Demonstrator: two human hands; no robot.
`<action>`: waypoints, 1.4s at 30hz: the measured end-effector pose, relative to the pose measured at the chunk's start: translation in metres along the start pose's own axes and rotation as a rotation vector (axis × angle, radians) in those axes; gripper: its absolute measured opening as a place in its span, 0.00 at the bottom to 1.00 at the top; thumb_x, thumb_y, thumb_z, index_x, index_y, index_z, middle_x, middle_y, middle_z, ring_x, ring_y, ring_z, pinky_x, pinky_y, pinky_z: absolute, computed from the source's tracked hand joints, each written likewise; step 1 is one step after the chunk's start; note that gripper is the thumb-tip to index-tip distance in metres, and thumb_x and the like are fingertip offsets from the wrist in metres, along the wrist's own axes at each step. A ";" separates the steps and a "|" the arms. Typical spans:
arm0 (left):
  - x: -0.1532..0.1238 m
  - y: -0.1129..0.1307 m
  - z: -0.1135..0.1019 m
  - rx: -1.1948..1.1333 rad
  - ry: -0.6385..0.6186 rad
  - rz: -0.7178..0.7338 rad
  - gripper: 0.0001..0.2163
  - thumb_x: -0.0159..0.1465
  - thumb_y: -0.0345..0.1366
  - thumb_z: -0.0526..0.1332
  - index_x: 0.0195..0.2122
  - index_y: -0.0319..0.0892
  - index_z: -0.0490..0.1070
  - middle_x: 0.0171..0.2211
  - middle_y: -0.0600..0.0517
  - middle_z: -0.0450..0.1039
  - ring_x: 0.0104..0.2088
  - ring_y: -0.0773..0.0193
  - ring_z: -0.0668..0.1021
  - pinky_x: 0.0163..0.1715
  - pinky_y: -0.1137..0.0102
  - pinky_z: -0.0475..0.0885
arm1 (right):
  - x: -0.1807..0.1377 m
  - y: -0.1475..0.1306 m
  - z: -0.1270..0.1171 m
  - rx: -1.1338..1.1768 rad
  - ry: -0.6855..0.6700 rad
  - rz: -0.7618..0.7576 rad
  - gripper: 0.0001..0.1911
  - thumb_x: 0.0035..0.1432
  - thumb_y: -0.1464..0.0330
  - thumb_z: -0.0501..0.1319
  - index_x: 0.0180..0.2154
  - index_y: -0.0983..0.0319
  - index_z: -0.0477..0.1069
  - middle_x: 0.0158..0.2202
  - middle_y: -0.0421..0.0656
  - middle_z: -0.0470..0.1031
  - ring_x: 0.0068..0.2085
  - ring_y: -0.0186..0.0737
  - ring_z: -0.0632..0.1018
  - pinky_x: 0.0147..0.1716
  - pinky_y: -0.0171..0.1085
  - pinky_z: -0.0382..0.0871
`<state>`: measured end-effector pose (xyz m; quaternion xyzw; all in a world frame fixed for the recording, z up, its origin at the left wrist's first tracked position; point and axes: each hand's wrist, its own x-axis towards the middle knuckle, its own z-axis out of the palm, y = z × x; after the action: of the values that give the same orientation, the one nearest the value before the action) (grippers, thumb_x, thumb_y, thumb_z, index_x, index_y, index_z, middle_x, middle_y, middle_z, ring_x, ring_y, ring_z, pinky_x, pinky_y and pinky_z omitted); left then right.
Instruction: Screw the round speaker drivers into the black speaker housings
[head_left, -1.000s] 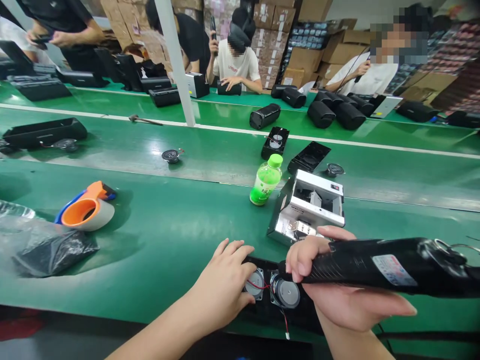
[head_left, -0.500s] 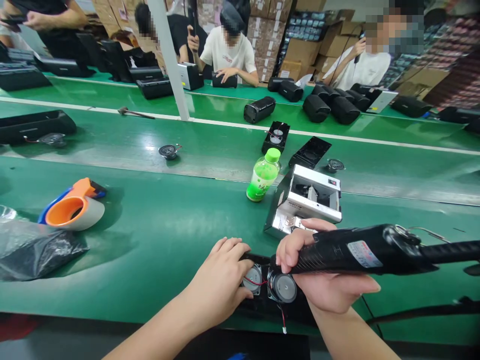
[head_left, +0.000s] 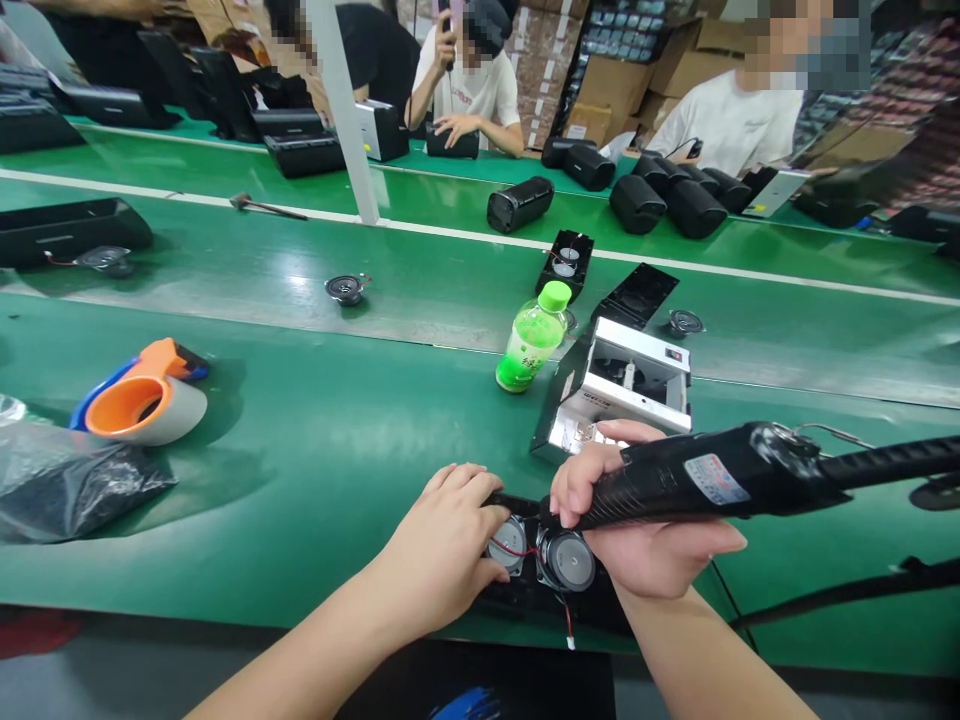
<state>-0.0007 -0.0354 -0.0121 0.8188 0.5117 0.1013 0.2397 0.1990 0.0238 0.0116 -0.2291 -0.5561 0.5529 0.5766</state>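
My right hand [head_left: 649, 565] is wrapped round a black electric screwdriver [head_left: 690, 478], held slantwise with its cable running off to the right. Its tip is hidden behind my fingers, over the far side of a black speaker panel [head_left: 529, 600]. Two round speaker drivers sit on this panel: the right driver [head_left: 571, 562] is in plain sight, while the left driver [head_left: 510, 547] is partly covered. My left hand [head_left: 442, 550] grips the panel's left end, fingers over the far edge and thumb on the near side. A red wire with a white plug [head_left: 571, 642] hangs from the panel.
Just beyond my right hand stands a silver and black screw feeder [head_left: 645, 400], beside a green-capped bottle [head_left: 534, 340]. To the left lie a tape dispenser [head_left: 146, 400] and a plastic bag [head_left: 82, 490]. Loose drivers and speaker housings [head_left: 566, 262] rest along the belt. Co-workers sit opposite.
My view has shifted slightly, while both hands keep their hold on panel and screwdriver. Across the belt, the co-worker at right has lowered a raised hand with a tool.
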 end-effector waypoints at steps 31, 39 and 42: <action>0.001 0.002 0.003 -0.089 -0.002 -0.082 0.21 0.60 0.36 0.80 0.54 0.51 0.81 0.58 0.49 0.75 0.62 0.44 0.74 0.63 0.48 0.74 | -0.019 0.015 0.019 -0.089 0.040 -0.074 0.43 0.60 0.30 0.60 0.58 0.56 0.73 0.28 0.39 0.76 0.22 0.38 0.72 0.23 0.38 0.67; 0.001 -0.002 0.006 -0.130 0.011 -0.104 0.20 0.59 0.37 0.78 0.53 0.49 0.83 0.64 0.47 0.74 0.66 0.43 0.72 0.67 0.48 0.72 | 0.022 -0.068 -0.017 -0.222 0.246 -0.409 0.45 0.59 0.24 0.50 0.52 0.52 0.78 0.24 0.37 0.76 0.22 0.40 0.74 0.23 0.41 0.73; 0.002 -0.001 0.004 -0.129 -0.001 -0.119 0.21 0.59 0.38 0.78 0.54 0.49 0.83 0.64 0.47 0.74 0.66 0.43 0.73 0.67 0.48 0.73 | 0.038 -0.058 -0.036 -0.279 0.094 -0.409 0.41 0.57 0.26 0.57 0.48 0.52 0.76 0.25 0.37 0.77 0.21 0.41 0.75 0.21 0.41 0.73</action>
<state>0.0011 -0.0341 -0.0158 0.7697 0.5518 0.1192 0.2979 0.2444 0.0538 0.0669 -0.2147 -0.6343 0.3312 0.6647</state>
